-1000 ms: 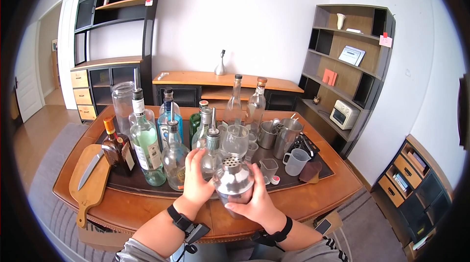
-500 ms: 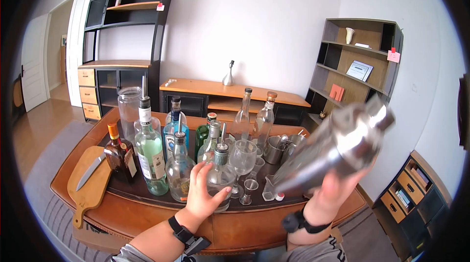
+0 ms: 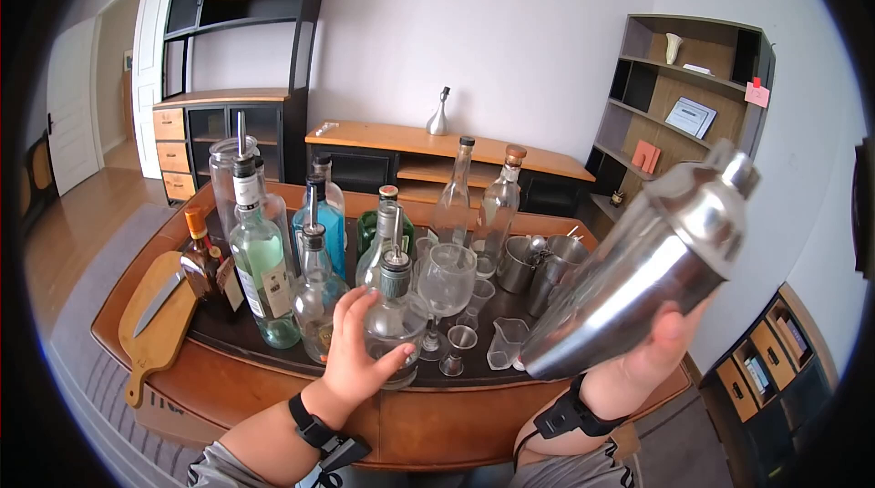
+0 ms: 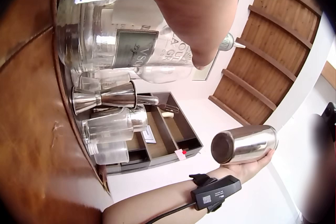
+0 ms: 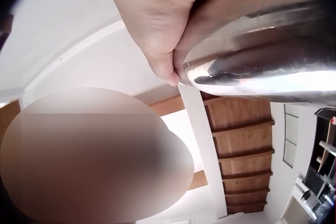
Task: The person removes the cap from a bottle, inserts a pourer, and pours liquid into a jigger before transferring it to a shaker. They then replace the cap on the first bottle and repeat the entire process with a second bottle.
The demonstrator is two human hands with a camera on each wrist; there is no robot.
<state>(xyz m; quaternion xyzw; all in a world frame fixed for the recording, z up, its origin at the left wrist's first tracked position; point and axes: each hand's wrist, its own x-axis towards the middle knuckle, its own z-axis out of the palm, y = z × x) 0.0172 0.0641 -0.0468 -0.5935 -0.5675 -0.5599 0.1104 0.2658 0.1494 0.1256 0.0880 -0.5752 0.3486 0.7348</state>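
Note:
My right hand (image 3: 661,351) holds a steel cocktail shaker (image 3: 638,269) raised above the right side of the table. The shaker tilts, its narrow top up to the right and its base down to the left. Up close in the right wrist view, the fingers wrap the shiny shaker body (image 5: 262,61). My left hand (image 3: 351,356) has its fingers spread and thumb out, beside a clear spouted bottle (image 3: 395,315) whose lower part it overlaps. A steel jigger (image 3: 458,349) stands to the right of that hand, in front of a stemmed glass (image 3: 447,278).
Several bottles crowd the left and middle, including a green-tinted bottle (image 3: 264,274) and a brown bottle (image 3: 208,265). A knife (image 3: 158,303) lies on a wooden board (image 3: 150,356) at far left. Steel cups (image 3: 518,265) and a small clear measuring cup (image 3: 504,345) stand at right.
The shaker went from between both hands at the table's front up to the right, in my right hand alone. My left hand came off it and stays by the spouted bottle.

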